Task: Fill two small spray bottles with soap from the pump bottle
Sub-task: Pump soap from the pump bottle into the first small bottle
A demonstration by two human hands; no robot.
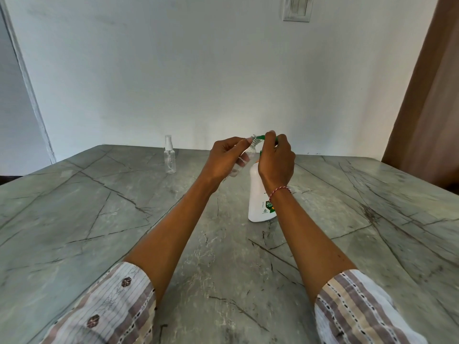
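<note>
A white pump bottle with a green pump head stands upright near the middle of the grey marble table. My right hand rests on top of the green pump, fingers curled over it. My left hand grips a small clear spray bottle without its cap, tilted, its open neck right at the green spout. A second small clear spray bottle, capped with its sprayer, stands upright at the far left of the table.
A pale wall rises just behind the table's far edge. A brown wooden panel stands at the right. A white switch plate hangs high on the wall. The removed sprayer cap is not visible.
</note>
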